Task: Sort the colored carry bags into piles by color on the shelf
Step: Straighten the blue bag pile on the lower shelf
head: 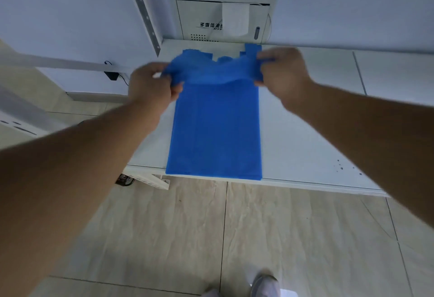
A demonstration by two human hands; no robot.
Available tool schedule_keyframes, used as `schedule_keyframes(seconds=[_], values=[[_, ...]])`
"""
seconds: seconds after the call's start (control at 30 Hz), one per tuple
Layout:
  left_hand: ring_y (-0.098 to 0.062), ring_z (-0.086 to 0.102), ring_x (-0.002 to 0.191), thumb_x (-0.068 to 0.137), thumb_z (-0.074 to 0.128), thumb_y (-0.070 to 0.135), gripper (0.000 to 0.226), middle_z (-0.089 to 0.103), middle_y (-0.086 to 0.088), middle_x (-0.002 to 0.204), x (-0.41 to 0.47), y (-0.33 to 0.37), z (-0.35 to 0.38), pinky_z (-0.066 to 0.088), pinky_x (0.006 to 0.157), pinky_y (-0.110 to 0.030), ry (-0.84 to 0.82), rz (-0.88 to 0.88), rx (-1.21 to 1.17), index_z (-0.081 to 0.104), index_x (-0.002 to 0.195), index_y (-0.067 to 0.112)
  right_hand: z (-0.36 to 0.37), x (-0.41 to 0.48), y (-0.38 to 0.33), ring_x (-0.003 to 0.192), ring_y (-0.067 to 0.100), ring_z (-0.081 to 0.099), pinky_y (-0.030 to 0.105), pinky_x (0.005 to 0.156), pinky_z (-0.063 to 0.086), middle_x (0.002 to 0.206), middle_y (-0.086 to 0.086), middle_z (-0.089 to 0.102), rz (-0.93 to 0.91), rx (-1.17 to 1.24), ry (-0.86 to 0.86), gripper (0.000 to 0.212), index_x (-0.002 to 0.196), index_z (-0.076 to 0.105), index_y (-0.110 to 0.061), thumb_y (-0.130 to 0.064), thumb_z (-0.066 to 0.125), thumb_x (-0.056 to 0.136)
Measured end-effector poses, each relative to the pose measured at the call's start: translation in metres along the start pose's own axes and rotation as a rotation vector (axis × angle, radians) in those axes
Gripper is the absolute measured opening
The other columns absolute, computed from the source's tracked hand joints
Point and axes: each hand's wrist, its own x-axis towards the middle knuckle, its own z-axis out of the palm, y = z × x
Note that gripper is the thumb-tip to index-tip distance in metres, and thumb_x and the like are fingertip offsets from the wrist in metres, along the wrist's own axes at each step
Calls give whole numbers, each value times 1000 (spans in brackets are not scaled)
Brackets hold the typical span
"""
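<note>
With the left hand (152, 83) and right hand (283, 73) each pinching the blue carry bag (215, 130) top, lower it square onto the white shelf (305, 137).

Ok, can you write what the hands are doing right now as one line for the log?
left hand: gripping blue bag top | right hand: gripping top | bag: lying on white shelf | other colors: none visible

A blue carry bag (215, 130) lies flat on the white shelf (305, 137), long side running near to far, its near edge flush with the shelf's front edge. Its far end, with the handle straps, is bunched and lifted off the surface.
</note>
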Motion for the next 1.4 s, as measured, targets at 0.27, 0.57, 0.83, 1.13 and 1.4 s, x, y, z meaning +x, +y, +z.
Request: schedule_keyframes(seconds=[0.27, 0.57, 0.83, 1.13, 1.4], values=[[-12, 68, 71, 98, 46, 0, 32, 74, -10, 98, 10, 50, -3, 60, 66, -25, 4, 176, -132, 68, 109, 21, -16, 18, -49, 90, 11, 62, 24, 71, 62, 95, -6, 60, -111, 177, 64, 37, 95, 69, -18, 11, 48, 89], [-12, 62, 61, 99, 47, 4, 32, 67, 1, 72, -14, -6, -15, 59, 65, -30, -20, 136, -11, 68, 95, 28, 2, -11, 36, 89, 19, 68, 31, 72, 62, 110, 7, 62, 101, 302, 68, 38, 111, 67, -12, 12, 49, 88], [-8, 73, 62, 100, 43, 9, 32, 73, 5, 81, -72, -104, -15, 60, 71, -40, 32, -193, 114, 65, 103, 31, 22, -59, 119, 73, 23, 64, 45, 81, 60, 91, 0, 63, 325, -75, -136, 38, 116, 67, -19, 1, 49, 90], [-17, 76, 75, 98, 47, 12, 25, 69, 5, 91, -65, -140, -21, 62, 77, -50, -46, -293, 268, 60, 97, 34, 24, -80, 145, 71, 23, 41, 34, 63, 34, 81, 21, 54, 364, -251, -225, 38, 120, 58, 8, -2, 48, 85], [-27, 75, 81, 89, 59, 18, 33, 70, 0, 94, -56, -151, -28, 62, 75, -48, -114, -289, 409, 68, 120, 24, 27, -87, 146, 74, 26, 31, 36, 60, 27, 82, 7, 37, 367, -338, -263, 35, 109, 52, 14, -2, 47, 79]])
